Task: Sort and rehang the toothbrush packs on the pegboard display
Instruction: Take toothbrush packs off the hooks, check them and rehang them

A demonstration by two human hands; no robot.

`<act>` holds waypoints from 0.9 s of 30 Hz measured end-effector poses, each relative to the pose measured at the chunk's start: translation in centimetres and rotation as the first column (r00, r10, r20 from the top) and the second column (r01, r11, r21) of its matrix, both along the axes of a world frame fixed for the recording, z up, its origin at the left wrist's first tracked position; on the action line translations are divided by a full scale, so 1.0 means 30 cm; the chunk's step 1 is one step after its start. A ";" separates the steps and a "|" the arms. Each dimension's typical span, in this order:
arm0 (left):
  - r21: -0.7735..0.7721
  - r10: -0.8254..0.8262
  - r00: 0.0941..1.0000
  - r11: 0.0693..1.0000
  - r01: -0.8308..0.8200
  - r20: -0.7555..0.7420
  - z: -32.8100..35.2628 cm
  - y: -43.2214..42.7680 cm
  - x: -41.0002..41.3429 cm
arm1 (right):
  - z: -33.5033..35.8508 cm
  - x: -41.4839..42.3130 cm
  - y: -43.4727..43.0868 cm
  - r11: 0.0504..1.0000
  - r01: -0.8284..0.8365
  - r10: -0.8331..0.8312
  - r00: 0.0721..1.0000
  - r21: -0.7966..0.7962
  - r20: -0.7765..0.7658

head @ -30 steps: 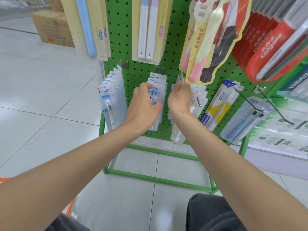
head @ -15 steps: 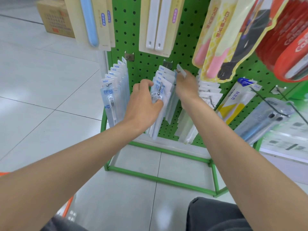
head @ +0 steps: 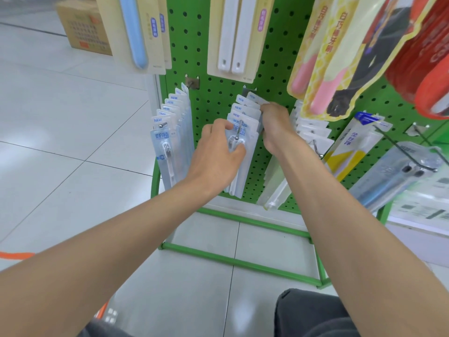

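Observation:
A green pegboard (head: 213, 93) carries rows of toothbrush packs on metal hooks. My left hand (head: 216, 152) grips the front packs of the middle stack (head: 245, 132), thumb and fingers curled around them near the hook's tip (head: 237, 137). My right hand (head: 277, 127) pinches the top of a clear pack (head: 256, 99) at the back of that same stack, close to the board. Another stack of like packs (head: 167, 139) hangs on the hook to the left.
White packs (head: 308, 132) and a yellow-blue pack (head: 352, 147) hang to the right, with bare hooks (head: 408, 154) sticking out beyond. Larger packs (head: 233, 37) hang above. The green base frame (head: 238, 259) lies on tiled floor. A cardboard box (head: 85, 25) stands far left.
My right hand has moved left from the white packs to the back of the middle stack with a pack. My left hand stays on the front packs. The view has come closer.

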State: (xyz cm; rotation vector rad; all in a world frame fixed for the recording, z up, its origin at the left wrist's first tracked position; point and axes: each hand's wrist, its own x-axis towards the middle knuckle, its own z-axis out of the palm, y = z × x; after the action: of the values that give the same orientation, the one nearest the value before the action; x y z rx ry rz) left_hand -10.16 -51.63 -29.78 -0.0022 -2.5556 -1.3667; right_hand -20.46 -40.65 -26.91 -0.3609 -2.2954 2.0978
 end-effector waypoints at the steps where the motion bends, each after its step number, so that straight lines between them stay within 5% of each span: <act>1: -0.001 -0.001 1.000 1.000 0.001 0.001 -0.002 -0.003 -0.001 | 0.001 -0.003 -0.001 1.000 -0.008 0.008 1.000 -0.005 0.001; 14: 0.003 -0.011 1.000 1.000 0.011 0.009 -0.003 -0.019 -0.011 | -0.004 -0.009 -0.018 0.915 -0.099 0.112 0.994 -0.391 0.010; 24: 0.010 -0.018 1.000 1.000 0.018 0.012 0.002 -0.021 -0.010 | 0.000 -0.002 -0.014 0.957 -0.068 0.076 0.997 -0.282 0.015; 27: 0.009 -0.003 1.000 1.000 0.003 0.014 0.005 -0.028 -0.005 | -0.016 0.019 -0.021 0.994 -0.060 0.057 0.998 -0.088 -0.032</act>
State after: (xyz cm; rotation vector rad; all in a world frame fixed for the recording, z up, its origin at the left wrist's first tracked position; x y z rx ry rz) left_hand -10.30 -52.46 -29.63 0.0047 -2.5622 -1.3835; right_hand -19.91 -41.26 -27.39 -0.2649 -2.2288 2.2222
